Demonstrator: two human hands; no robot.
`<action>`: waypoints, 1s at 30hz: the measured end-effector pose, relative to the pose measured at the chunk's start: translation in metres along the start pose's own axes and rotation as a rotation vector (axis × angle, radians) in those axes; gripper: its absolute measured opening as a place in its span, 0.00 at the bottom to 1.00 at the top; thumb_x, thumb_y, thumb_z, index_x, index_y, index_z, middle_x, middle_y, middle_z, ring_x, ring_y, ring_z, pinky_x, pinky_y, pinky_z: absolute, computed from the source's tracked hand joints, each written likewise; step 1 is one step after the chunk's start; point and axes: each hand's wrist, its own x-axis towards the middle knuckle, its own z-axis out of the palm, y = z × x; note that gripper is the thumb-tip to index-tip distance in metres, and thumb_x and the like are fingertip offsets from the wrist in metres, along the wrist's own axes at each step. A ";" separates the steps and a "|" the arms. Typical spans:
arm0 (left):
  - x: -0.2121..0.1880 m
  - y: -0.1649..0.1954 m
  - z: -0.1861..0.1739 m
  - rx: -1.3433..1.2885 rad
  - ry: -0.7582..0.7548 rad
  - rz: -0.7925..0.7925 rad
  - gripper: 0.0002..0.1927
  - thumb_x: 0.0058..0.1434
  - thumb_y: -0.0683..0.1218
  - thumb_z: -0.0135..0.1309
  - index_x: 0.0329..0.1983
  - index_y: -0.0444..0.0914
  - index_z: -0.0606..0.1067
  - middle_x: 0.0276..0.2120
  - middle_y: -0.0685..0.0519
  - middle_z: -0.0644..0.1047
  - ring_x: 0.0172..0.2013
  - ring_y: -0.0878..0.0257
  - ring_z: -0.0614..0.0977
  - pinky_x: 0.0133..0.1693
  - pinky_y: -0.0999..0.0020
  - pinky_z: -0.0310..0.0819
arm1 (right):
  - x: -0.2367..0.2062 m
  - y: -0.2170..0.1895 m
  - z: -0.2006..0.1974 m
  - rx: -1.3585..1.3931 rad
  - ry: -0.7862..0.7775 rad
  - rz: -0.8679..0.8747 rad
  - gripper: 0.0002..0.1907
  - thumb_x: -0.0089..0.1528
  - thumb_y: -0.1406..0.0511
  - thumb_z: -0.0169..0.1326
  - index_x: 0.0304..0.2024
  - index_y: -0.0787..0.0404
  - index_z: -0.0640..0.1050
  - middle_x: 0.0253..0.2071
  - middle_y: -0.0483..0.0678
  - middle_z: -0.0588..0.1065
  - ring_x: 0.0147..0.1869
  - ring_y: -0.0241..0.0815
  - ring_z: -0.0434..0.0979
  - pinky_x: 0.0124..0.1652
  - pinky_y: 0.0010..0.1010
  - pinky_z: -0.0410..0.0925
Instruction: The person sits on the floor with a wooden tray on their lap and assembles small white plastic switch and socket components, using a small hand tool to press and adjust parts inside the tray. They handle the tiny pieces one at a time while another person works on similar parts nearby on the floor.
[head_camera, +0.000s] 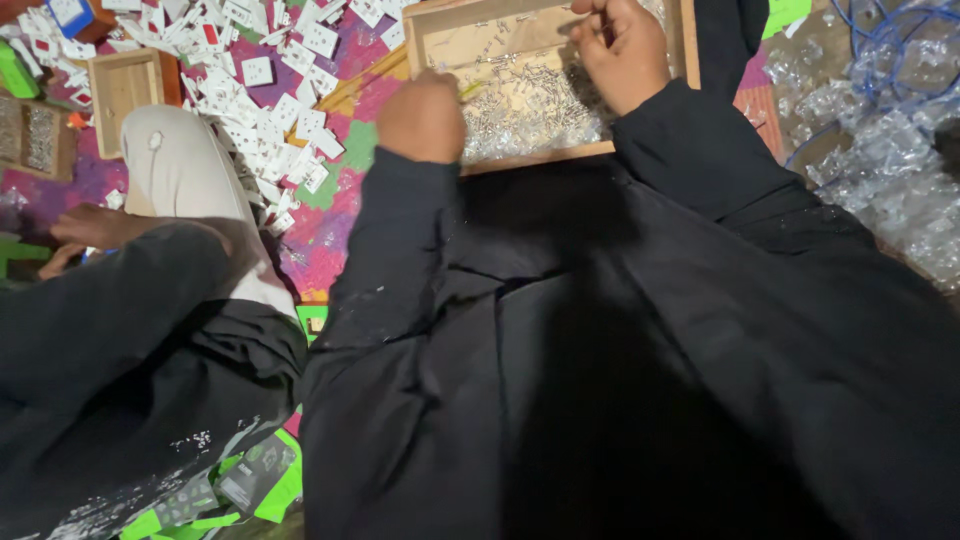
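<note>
A wooden tray (540, 158) lies in front of me at the top middle, holding a heap of small silvery metal parts (530, 110). My left hand (422, 118) is curled into a fist at the tray's near left corner; what it holds is hidden. My right hand (622, 50) is over the tray's right side with fingers closed, seemingly pinching something small that I cannot make out. Both arms wear black sleeves that fill the lower frame.
A pile of white socket plates (262, 80) covers the colourful mat (335, 215) at top left, with two smaller wooden boxes (122, 88). Another person sits at left, one hand (92, 228) on their knee. Clear plastic bags (890, 150) lie at right.
</note>
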 end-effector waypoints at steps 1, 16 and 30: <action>0.004 0.006 0.008 0.076 -0.100 0.045 0.08 0.56 0.39 0.51 0.34 0.36 0.81 0.37 0.41 0.80 0.38 0.44 0.83 0.39 0.51 0.77 | 0.001 0.002 0.000 -0.003 0.006 -0.003 0.08 0.73 0.75 0.51 0.54 0.64 0.75 0.42 0.42 0.77 0.44 0.27 0.76 0.45 0.20 0.70; 0.030 0.031 0.030 -0.211 0.016 -0.055 0.08 0.57 0.40 0.54 0.38 0.37 0.82 0.38 0.41 0.81 0.37 0.45 0.83 0.37 0.53 0.77 | 0.001 0.003 -0.003 0.128 -0.092 0.079 0.06 0.73 0.73 0.50 0.52 0.66 0.74 0.41 0.42 0.77 0.46 0.27 0.80 0.47 0.20 0.72; 0.038 0.049 0.047 -1.356 -0.116 -0.282 0.10 0.63 0.36 0.55 0.48 0.33 0.77 0.35 0.54 0.80 0.31 0.70 0.82 0.31 0.76 0.76 | -0.002 -0.016 -0.005 -0.116 -0.343 0.049 0.07 0.68 0.67 0.59 0.40 0.66 0.76 0.28 0.43 0.70 0.33 0.30 0.67 0.35 0.25 0.64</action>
